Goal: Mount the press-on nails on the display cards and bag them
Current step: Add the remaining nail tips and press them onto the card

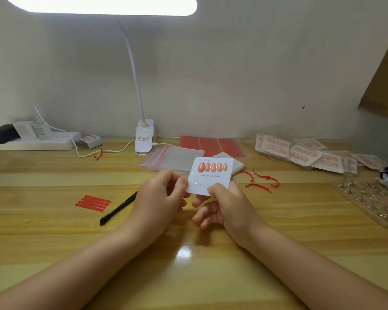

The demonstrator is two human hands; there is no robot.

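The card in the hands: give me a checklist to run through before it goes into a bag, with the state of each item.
1. Card held by both hands: ok. The left hand pinches its left edge, the right hand its bottom edge.
2. Top row of nails mounted: ok, five pink nails sit side by side.
3. Lower half of the card filled: not ok, no nails show there.
4. Nails firmly stuck: cannot tell.
5. Bags within reach: ok, a stack of clear bags lies on the table just behind the card.
6. A bag opened and ready: not ok, they lie flat.
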